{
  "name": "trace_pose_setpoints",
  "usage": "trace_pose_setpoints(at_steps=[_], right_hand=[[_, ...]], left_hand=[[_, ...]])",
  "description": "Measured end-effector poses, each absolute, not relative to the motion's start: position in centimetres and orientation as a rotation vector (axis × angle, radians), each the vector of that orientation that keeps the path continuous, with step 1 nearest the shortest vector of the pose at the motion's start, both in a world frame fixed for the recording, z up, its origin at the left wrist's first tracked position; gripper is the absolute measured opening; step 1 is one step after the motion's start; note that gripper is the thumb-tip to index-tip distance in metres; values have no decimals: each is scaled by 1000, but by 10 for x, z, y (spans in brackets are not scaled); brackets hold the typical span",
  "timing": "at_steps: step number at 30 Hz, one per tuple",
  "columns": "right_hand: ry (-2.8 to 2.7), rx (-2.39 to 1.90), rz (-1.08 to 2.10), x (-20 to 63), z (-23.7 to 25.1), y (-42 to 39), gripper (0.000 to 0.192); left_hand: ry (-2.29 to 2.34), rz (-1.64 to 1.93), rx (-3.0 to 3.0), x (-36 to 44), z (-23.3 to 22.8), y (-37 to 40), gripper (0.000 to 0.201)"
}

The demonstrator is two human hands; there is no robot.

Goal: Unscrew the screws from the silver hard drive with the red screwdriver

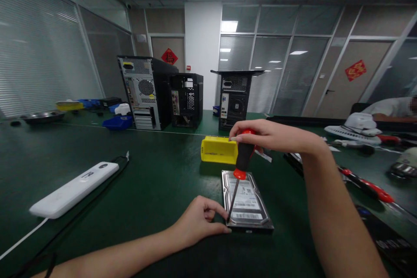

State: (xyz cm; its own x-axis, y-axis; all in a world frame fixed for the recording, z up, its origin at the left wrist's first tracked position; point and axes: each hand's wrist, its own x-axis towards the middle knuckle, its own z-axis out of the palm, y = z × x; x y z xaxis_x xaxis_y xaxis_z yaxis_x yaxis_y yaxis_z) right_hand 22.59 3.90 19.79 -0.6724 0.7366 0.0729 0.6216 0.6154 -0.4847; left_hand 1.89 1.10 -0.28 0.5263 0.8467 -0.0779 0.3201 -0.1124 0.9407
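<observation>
A silver hard drive (246, 202) lies label side up on the green table, its short edge toward me. My right hand (257, 134) is closed over the top of a red and black screwdriver (245, 156). The shaft slants down to the drive's near left corner, where the tip meets the surface; the screw head there is too small to make out. At that same corner my left hand (203, 221) grips the drive's edge, thumb and forefinger on either side of the tip. Just behind the drive stands a yellow plastic bin (219, 150).
Several computer cases, one a large tower (146, 91), stand at the back. A white power strip (76, 189) with cables lies left. To the right are a red-handled tool (368, 184), a black boxed item (384, 234) and a white cap-shaped object (355, 128). Another person sits far right.
</observation>
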Motion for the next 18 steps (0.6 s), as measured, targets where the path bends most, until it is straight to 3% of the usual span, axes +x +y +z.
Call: trace_pose_setpoints(at_steps=[13, 18], right_hand=[[-2477, -1324, 619, 234, 195, 31, 45], [-2575, -1253, 577, 235, 198, 29, 31]], left_hand=[[1006, 585, 1725, 19, 3, 9, 30], [1038, 580, 1724, 20, 4, 10, 31]])
